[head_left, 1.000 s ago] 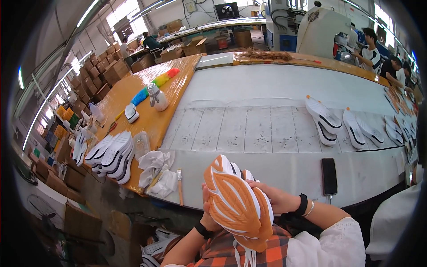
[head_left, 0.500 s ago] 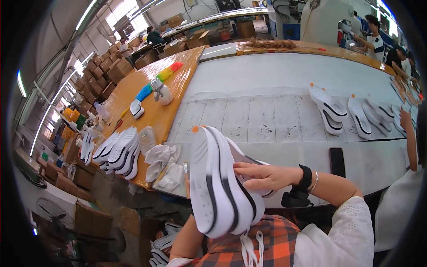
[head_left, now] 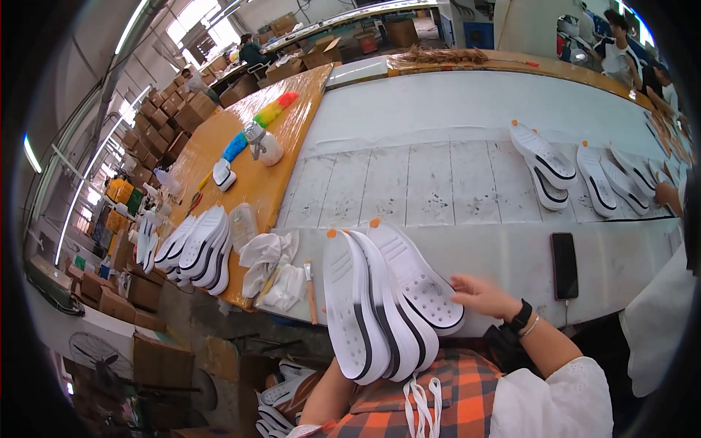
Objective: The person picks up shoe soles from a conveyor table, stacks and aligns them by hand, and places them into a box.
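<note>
A stack of white shoe soles (head_left: 354, 310) with black stripes and orange tabs rises in front of me, past the near table edge. My left forearm (head_left: 328, 394) runs up behind the stack and bears it; the left hand is hidden. Fanned out at the right of the stack, another sole (head_left: 427, 292) shows its face of round holes. My right hand (head_left: 483, 296), fingers stretched out, is at this sole's right edge; whether it touches cannot be told. It wears a black band on the wrist.
The white work table (head_left: 409, 186) has more soles (head_left: 544, 160) at its right, by another person's hand (head_left: 666, 196). A phone (head_left: 564, 266) lies nearby. Left are a brush (head_left: 311, 292), white cloths (head_left: 266, 255), stacked soles (head_left: 201, 248), a spray bottle (head_left: 263, 142) and a colourful duster (head_left: 266, 117).
The right-hand sole has turned from edge-on to face-up and spread out from the stack. My right hand has slid right, off the stack. The stack has shifted slightly right and down in view.
</note>
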Tool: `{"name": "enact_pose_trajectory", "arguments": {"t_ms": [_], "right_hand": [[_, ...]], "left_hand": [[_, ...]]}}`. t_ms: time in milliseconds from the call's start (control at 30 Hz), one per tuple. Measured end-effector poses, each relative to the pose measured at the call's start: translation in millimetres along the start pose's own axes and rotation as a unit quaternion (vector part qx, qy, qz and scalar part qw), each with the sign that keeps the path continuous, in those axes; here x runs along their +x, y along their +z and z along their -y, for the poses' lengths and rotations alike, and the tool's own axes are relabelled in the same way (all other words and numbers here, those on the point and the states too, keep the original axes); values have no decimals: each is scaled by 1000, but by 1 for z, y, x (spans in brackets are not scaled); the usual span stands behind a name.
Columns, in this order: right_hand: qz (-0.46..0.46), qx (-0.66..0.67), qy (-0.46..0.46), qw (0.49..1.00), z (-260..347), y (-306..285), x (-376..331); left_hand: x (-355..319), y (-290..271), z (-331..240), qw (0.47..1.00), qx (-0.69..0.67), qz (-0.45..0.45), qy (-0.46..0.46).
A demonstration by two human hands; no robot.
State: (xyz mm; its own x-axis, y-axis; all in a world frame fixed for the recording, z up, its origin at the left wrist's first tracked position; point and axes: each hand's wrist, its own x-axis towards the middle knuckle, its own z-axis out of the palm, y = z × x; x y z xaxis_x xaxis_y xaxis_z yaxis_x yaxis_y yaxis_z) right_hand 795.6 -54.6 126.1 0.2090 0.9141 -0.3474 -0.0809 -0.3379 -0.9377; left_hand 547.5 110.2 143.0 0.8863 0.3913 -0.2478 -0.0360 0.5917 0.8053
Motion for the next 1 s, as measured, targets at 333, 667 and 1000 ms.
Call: {"name": "enact_pose_trajectory", "arguments": {"t_ms": [333, 667, 1000], "right_hand": [[88, 165, -46, 981, 25, 30, -12], [-125, -179, -267, 939, 59, 12, -36], [-15, 109, -181, 977, 62, 23, -53]], "left_hand": [[-34, -37, 33, 997, 42, -57, -18], [-4, -3, -28, 974, -206, 78, -58], [4, -15, 1, 994, -76, -26, -70]]}}
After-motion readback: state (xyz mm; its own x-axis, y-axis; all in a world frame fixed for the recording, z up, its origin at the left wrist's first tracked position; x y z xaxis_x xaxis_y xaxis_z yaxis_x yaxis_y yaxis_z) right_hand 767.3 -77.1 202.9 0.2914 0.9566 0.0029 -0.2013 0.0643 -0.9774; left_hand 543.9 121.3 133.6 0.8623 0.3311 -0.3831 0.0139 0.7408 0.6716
